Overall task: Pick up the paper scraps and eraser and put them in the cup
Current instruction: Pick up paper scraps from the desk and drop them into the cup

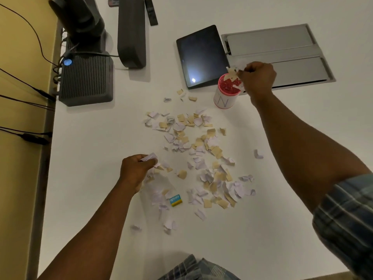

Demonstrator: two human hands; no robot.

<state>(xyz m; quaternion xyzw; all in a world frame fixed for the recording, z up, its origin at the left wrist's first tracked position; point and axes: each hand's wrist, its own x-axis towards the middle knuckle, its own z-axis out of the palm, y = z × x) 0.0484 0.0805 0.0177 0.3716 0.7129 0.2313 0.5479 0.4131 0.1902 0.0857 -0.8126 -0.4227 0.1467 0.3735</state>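
Observation:
Several white and tan paper scraps (198, 150) lie scattered over the middle of the white table (101, 178). A small blue and yellow eraser (175, 200) rests among them near the front left. The cup (225, 98), white outside with a red inside, stands upright at the back right of the pile. My right hand (256, 77) hovers just over the cup's rim, fingers closed on a bunch of scraps, some of which hang into the cup. My left hand (137, 168) sits at the pile's left edge, pinching a white scrap.
A dark tablet (201, 55) lies just behind the cup, beside a metal cable hatch (282, 49) set in the table. Black devices (86, 79) with cables occupy the back left, with a remote (151, 11) farther back. The table's left edge runs along a yellow wall.

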